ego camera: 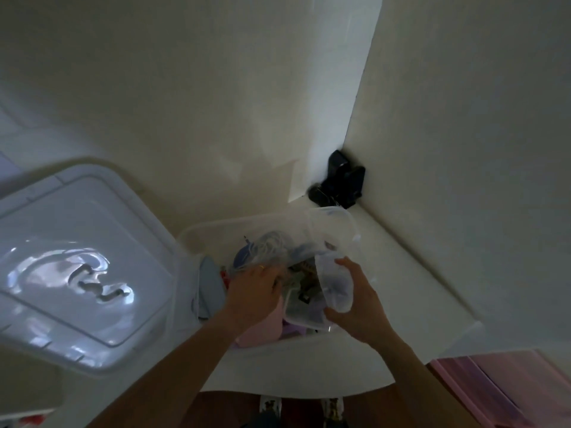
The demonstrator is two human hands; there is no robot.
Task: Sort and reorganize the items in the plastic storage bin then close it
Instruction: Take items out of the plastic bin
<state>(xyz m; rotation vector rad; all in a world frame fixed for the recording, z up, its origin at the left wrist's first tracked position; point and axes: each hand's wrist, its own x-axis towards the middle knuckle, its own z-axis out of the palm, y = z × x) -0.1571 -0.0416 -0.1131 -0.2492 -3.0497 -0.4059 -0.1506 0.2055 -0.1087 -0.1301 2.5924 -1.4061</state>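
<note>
Both forearms are reaching into the open storage bin [197,233], its dim jumbled contents blurring together. My right hand [358,304] is gripping a clear plastic bag [335,285]; my left hand [253,288] is curling into tangled cord [265,247]. I'm seeing the lid [77,267] lying left.

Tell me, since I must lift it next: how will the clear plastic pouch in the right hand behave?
The clear pouch looks thin and bends in the right hand, so probably floppy. Its glossy film may slip. Dark contents inside likely shift, so it could sag.
</note>
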